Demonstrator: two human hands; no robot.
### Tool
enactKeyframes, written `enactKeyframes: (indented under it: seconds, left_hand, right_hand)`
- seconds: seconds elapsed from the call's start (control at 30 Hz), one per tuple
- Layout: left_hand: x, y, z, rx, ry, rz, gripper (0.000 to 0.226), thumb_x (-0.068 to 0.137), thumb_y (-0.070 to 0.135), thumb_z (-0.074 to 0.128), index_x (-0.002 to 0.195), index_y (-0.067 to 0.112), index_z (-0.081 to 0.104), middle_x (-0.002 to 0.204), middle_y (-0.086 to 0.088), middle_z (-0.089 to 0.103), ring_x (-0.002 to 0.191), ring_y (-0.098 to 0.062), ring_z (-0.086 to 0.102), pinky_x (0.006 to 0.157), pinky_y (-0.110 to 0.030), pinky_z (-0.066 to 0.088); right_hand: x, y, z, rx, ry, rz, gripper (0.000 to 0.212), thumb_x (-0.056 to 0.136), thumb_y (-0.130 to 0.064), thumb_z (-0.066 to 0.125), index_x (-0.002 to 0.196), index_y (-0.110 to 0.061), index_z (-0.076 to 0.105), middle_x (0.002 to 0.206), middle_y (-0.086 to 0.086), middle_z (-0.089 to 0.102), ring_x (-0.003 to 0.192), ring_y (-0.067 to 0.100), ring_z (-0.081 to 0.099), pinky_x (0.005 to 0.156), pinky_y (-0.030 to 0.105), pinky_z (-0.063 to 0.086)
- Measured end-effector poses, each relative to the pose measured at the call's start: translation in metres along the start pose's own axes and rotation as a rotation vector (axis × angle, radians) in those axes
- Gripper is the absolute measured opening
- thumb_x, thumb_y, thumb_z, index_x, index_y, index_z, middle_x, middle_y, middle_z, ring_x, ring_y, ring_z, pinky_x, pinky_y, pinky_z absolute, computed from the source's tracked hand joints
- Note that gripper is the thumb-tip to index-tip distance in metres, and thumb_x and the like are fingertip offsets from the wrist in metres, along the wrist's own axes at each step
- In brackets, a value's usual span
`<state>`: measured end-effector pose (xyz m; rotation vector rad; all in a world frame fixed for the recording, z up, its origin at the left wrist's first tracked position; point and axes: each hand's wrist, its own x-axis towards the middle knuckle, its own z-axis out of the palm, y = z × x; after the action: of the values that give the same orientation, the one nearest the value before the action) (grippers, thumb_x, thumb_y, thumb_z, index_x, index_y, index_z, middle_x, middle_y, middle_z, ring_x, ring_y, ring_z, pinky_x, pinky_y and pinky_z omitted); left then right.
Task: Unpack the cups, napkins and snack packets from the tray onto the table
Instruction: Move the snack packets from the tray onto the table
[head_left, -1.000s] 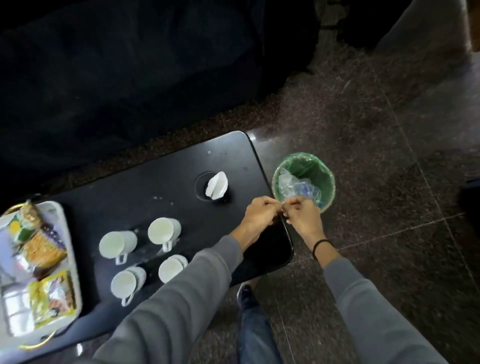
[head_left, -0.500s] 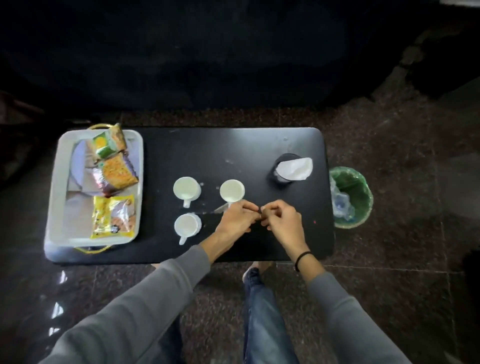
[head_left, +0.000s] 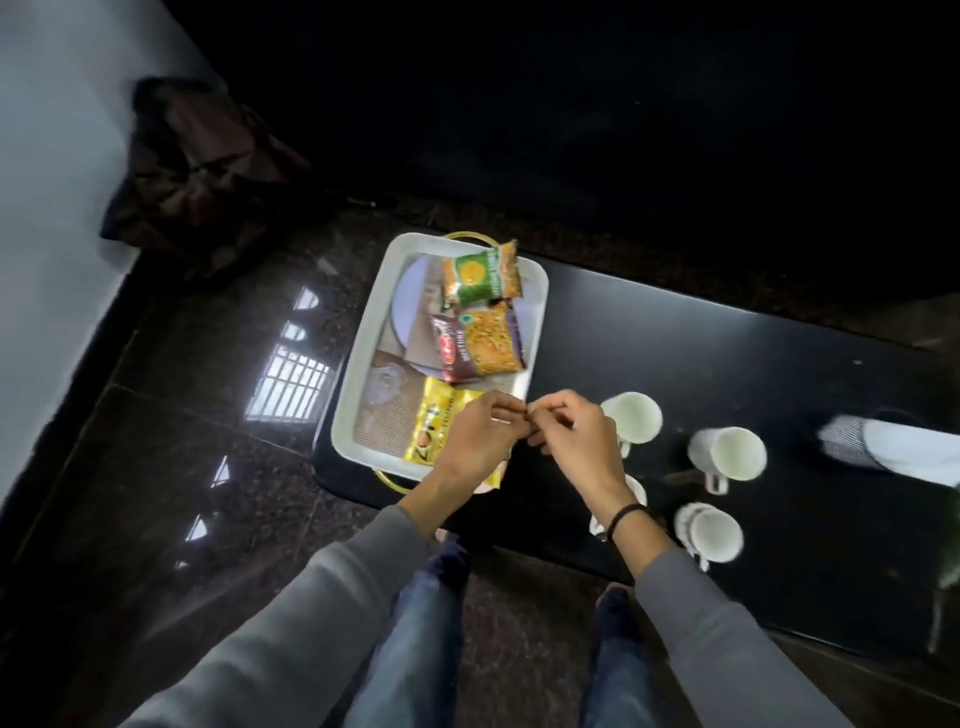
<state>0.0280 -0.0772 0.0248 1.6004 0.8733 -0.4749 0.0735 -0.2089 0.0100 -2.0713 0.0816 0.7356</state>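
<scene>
A white tray (head_left: 358, 364) sits at the left end of the black table (head_left: 727, 353). In it lie a green snack packet (head_left: 480, 275), an orange-and-brown packet (head_left: 483, 343) and a yellow packet (head_left: 434, 431). Several white cups stand on the table to the right, among them one (head_left: 634, 418) by my right hand, one (head_left: 732, 453) further right and a stacked pair (head_left: 714, 535). My left hand (head_left: 475, 441) hovers over the yellow packet. My right hand (head_left: 576, 439) meets it fingertip to fingertip above the tray's right rim. Both have curled fingers; nothing plainly shows between them.
A dark holder with a white napkin (head_left: 893, 449) stands at the table's right end. A dark sofa (head_left: 571, 104) runs behind the table. A crumpled dark bag (head_left: 197, 171) lies on the polished floor by the white wall (head_left: 52, 182). My legs (head_left: 415, 623) are at the table's front edge.
My joined hands have travelled left, from over the green bin past the cups to the tray's right rim. The view swung left with them; the bin has left the frame.
</scene>
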Motion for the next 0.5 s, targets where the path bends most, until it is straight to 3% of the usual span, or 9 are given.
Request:
enactKeyframes:
  seconds: [0.07, 0.2, 0.4, 0.5]
  left_hand:
    - [0.014, -0.005, -0.027, -0.002, 0.009, -0.002, 0.024, 0.088, 0.023, 0.075, 0.109, 0.013, 0.069, 0.104, -0.005, 0.073, 0.087, -0.017, 0.069, 0.069, -0.035, 0.056]
    - [0.047, -0.009, -0.065, -0.003, 0.005, -0.005, 0.024, 0.09, 0.021, 0.073, 0.112, 0.012, 0.069, 0.107, -0.008, 0.074, 0.097, -0.022, 0.071, 0.072, -0.038, 0.059]
    - [0.1, -0.006, -0.091, 0.019, 0.147, 0.021, 0.016, 0.092, 0.013, 0.068, 0.108, 0.015, 0.071, 0.102, 0.0, 0.073, 0.092, -0.017, 0.068, 0.073, -0.026, 0.053]
    - [0.127, 0.001, -0.097, 0.015, 0.246, 0.067, 0.015, 0.094, 0.014, 0.067, 0.109, 0.019, 0.067, 0.115, 0.0, 0.07, 0.081, -0.007, 0.064, 0.069, -0.022, 0.054]
  right_hand:
    - [0.015, -0.011, 0.024, -0.044, -0.009, -0.01, 0.01, 0.092, -0.03, 0.066, 0.091, -0.022, 0.073, 0.077, -0.008, 0.075, 0.068, 0.005, 0.073, 0.069, 0.033, 0.061]
    - [0.049, -0.029, 0.059, -0.118, -0.027, -0.035, 0.011, 0.092, -0.032, 0.067, 0.089, -0.024, 0.074, 0.078, -0.014, 0.074, 0.067, -0.007, 0.068, 0.055, 0.007, 0.045]
    - [0.102, -0.045, 0.07, -0.175, 0.151, -0.048, 0.01, 0.092, -0.03, 0.065, 0.095, -0.022, 0.072, 0.092, -0.011, 0.072, 0.082, 0.005, 0.067, 0.068, 0.019, 0.051]
    - [0.128, -0.05, 0.069, -0.22, 0.295, -0.072, 0.024, 0.094, -0.033, 0.065, 0.11, -0.015, 0.063, 0.111, -0.002, 0.067, 0.096, 0.015, 0.064, 0.078, 0.028, 0.052]
